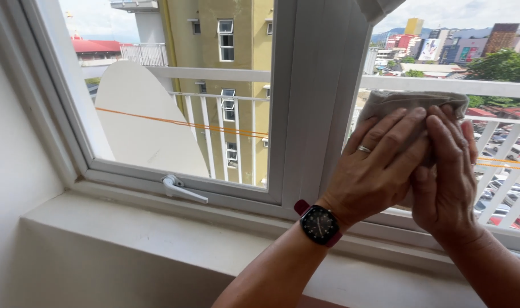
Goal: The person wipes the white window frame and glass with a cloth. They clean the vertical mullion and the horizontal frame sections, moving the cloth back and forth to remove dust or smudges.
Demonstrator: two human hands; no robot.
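Left hand [379, 165] and right hand [448, 171], fingers extended flat, together press a crumpled grey cloth [411, 102] against the right glass windowpane [499, 142]; neither grip closes around it.

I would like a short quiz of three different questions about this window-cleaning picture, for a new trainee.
1. True or false: both hands press the cloth against the right window pane.
2. Which wrist carries the watch? A) left B) right C) neither
3. Fill in: the white window handle sits at the bottom of the ______ window frame.

Key
1. True: the left hand and the right hand both lie flat on the cloth.
2. A: the left wrist. The left hand also wears a ring.
3. Left: it is above the sill, far from both hands.
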